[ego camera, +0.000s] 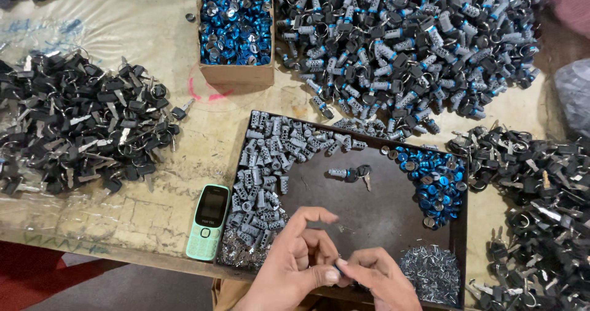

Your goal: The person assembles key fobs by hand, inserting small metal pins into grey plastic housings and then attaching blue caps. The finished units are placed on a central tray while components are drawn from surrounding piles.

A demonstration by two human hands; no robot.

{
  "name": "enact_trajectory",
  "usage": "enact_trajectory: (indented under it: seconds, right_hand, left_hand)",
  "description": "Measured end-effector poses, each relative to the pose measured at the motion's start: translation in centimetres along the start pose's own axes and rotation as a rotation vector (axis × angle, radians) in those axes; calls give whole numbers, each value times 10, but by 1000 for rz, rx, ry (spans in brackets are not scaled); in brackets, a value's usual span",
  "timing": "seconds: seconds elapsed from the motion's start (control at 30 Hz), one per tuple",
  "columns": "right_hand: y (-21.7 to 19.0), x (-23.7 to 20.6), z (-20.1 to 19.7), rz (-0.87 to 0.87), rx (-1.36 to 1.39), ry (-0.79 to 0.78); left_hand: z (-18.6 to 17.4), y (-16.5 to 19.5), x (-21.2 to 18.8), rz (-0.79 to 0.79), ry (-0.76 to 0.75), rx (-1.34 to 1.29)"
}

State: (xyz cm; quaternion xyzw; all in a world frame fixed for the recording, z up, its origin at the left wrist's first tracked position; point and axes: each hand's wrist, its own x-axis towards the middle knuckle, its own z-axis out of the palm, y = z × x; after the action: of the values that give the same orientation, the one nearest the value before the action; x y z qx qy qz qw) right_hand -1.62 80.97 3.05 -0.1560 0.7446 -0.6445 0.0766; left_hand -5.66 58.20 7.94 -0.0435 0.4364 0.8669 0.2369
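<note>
My left hand [297, 259] and my right hand [380, 280] meet at the near edge of a dark tray [375, 216]. Their fingertips pinch one small dark part [339, 268] between them; it is too small to name. In the tray lie grey lock cylinders [265, 169] along the left and back, blue caps [433, 179] at the right, a heap of small metal pins [433, 273] at the near right, and one cylinder with keys in it [349, 173] at the centre.
A mint-green keypad phone [209, 222] lies left of the tray. A cardboard box of blue caps [236, 25] stands at the back. Piles of black-headed keys [80, 123] lie left and right [541, 206]; assembled locks [405, 47] are heaped behind.
</note>
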Motion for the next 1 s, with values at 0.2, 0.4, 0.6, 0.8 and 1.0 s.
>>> enact_trajectory:
  seconds: [0.2, 0.4, 0.6, 0.8, 1.0]
  right_hand:
    - [-11, 14, 10, -204, -564, 201]
    - [-64, 91, -25, -103, -587, 28]
    - [-65, 151, -38, -61, -1153, 135]
    - [-57, 162, -29, -116, -1176, 105]
    - [-66, 102, -38, -49, -760, 65]
  left_hand:
    - [1, -16, 6, -76, -108, -68]
    - [-17, -14, 4, 361, 196, 633]
    - [-15, -10, 2, 482, 190, 630]
    - [-18, -8, 0, 494, 160, 658]
    - [-12, -7, -3, 286, 222, 474]
